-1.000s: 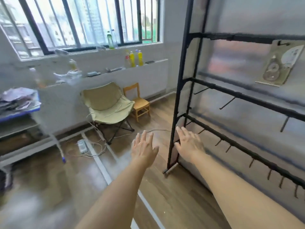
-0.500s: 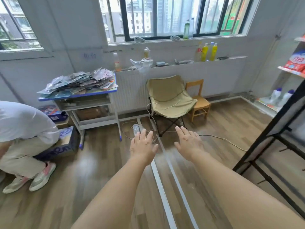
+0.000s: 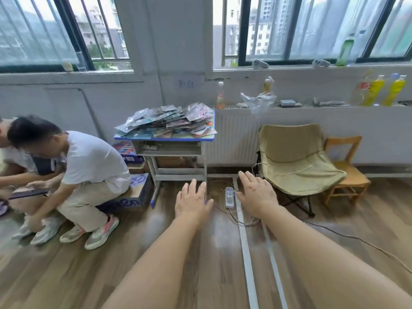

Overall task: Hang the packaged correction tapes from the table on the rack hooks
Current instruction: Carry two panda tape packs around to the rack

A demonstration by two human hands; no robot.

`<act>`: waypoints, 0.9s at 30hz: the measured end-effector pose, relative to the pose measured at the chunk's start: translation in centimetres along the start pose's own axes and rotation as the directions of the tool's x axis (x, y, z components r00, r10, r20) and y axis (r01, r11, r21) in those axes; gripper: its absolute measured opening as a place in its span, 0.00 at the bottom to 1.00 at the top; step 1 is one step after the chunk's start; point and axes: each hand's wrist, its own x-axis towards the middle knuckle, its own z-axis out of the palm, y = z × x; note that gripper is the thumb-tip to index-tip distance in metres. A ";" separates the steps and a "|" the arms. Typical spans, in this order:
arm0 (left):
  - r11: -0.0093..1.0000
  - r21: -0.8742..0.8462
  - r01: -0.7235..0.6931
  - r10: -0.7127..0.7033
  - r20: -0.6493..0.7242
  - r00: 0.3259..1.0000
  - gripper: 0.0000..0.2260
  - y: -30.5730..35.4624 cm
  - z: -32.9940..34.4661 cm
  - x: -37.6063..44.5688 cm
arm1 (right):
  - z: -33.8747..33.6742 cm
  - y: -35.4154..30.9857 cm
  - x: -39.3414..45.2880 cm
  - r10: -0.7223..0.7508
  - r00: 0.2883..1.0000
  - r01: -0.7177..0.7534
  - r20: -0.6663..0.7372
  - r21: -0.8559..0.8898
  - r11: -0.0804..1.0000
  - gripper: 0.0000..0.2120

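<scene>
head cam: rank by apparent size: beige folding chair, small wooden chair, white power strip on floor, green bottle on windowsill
1. Beige fabric folding chair
2. Small wooden chair
3/4. Green bottle on the windowsill and white power strip on the floor: look alike, bottle farther, not ranked.

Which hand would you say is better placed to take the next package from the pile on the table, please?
Left, probably. Both hands are open and empty, but the left hand sits below the table and its pile; the right hand is nearer the chair.

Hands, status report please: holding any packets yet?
Left hand and right hand open, empty. Packaged correction tapes piled on table ahead. Power strip and cords on floor between.
</scene>
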 end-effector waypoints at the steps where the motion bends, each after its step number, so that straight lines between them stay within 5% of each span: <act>1: 1.000 0.004 0.016 -0.016 -0.004 1.000 0.27 0.0 -0.5 1.7 | -0.4 0.1 2.1 -0.011 1.000 0.011 -0.001 0.004 1.000 0.30; 14: 0.982 -0.023 0.189 -0.188 0.030 0.982 0.27 -6.0 -2.1 18.4 | 0.4 -3.4 23.3 -0.143 0.988 0.144 0.055 -0.008 0.990 0.29; 27: 0.977 -0.067 0.203 -0.204 0.004 0.979 0.27 -20.9 -8.1 37.3 | 0.0 -15.5 44.6 -0.157 0.987 0.157 0.036 0.008 0.988 0.29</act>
